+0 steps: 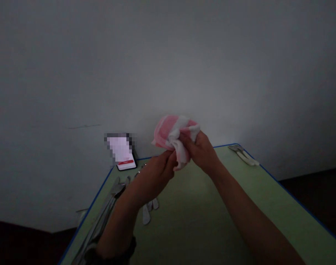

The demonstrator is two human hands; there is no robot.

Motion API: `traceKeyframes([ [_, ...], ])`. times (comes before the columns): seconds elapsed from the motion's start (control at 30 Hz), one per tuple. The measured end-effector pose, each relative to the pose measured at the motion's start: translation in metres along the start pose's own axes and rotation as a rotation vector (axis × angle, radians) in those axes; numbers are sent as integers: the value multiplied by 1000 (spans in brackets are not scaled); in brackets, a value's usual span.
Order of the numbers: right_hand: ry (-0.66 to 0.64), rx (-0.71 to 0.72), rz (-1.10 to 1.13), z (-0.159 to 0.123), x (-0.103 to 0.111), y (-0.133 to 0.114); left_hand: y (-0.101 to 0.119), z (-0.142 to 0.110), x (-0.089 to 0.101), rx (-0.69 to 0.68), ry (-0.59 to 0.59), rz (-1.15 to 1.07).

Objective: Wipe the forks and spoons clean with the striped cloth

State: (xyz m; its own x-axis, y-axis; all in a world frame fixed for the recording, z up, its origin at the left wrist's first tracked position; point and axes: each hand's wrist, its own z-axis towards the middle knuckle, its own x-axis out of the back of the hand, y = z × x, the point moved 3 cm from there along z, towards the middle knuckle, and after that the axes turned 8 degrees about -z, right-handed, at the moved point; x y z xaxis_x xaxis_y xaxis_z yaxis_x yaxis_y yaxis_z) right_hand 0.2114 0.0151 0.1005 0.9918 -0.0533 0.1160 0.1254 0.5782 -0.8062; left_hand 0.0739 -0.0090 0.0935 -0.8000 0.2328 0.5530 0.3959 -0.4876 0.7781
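Observation:
A pink and white cloth (170, 129) is bunched up above the far part of the green table. My right hand (199, 149) grips it from the right, with thumb and fingers pressed into the folds. Against the cloth's lower left side, my left hand (159, 173) is closed in a fist. Whatever lies inside that fist is hidden by the fingers and the cloth. Below my left hand, several metal cutlery handles (146, 215) show on the table, partly covered by the wrist and forearm.
The green table (195, 217) has a blue edge and stands against a pale wall (168, 59). A lit phone (126, 164) leans on the wall at the back left. Long metal utensils (102, 209) lie along the left edge. Pale-handled utensils (243, 155) rest at the back right corner.

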Motion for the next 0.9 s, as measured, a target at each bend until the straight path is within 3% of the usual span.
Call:
traceKeyframes([
  [0.17, 268, -38, -276, -6, 8, 4, 12, -1, -22, 1, 7, -7],
  [0.3, 352, -103, -300, -9, 7, 12, 14, -2, -24, -3, 12, 16],
  [0.37, 299, -58, -341, -6, 10, 11, 13, -2, -19, -3, -3, 15],
  [0.5, -80, 32, -368, 3, 23, 8, 9, -3, 1, -8, -36, 42],
  [0.63, -364, -8, -421, 4, 35, 10, 11, -5, 25, 10, 2, 185],
  [0.73, -442, -70, -433, 2, 34, 13, 14, -7, 31, 49, -64, 289],
  [0.9, -442, -132, -350, 0, 27, 16, 16, -9, 24, 14, -140, 389],
])
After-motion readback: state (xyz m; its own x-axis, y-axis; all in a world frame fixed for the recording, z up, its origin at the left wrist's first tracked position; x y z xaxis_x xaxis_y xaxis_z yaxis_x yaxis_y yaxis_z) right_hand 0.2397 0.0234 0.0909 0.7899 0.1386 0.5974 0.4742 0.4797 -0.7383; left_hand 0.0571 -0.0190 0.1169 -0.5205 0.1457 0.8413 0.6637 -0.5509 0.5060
